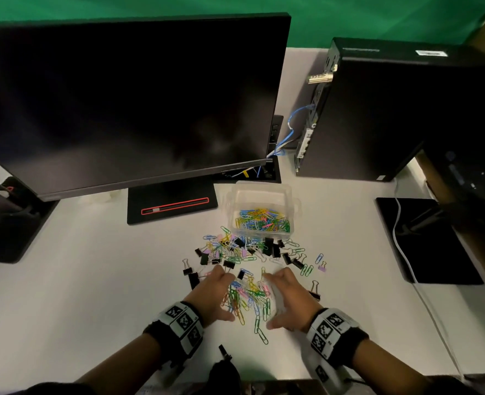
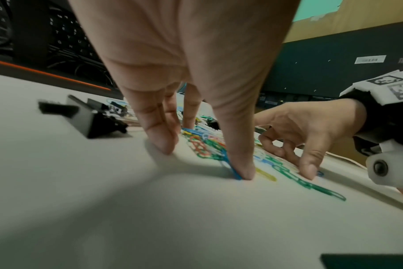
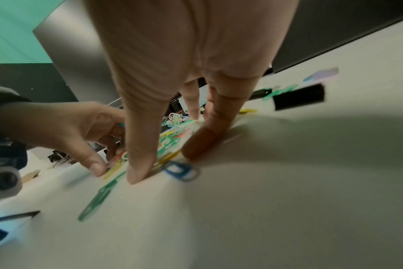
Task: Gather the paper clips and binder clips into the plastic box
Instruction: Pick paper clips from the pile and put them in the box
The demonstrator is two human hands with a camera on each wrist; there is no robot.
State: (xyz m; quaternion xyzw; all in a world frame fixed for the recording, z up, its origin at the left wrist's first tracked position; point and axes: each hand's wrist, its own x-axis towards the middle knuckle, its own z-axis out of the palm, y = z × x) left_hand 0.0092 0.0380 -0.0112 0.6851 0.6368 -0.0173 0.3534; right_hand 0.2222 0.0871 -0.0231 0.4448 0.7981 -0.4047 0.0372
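Note:
A clear plastic box [image 1: 292, 208] stands mid-table with coloured paper clips in it. Just in front of it lie scattered paper clips and black binder clips [image 1: 245, 249]. Nearer me, a heap of coloured paper clips [image 1: 249, 295] lies between my hands. My left hand [image 1: 221, 295] cups its left side, with the fingers [image 2: 161, 140] and thumb tip down on the table. My right hand [image 1: 277, 300] cups the right side the same way, its fingertips [image 3: 196, 145] on the table at the heap's edge. Neither hand holds a clip. Black binder clips [image 1: 191, 276] lie just outside each hand.
A dark monitor [image 1: 127, 104] on a black stand base [image 1: 172, 206] fills the back left, and a black computer tower [image 1: 392, 109] stands back right. A black mat [image 1: 423, 240] with a white cable [image 1: 401, 246] lies to the right. A second stand [image 1: 7, 223] is far left.

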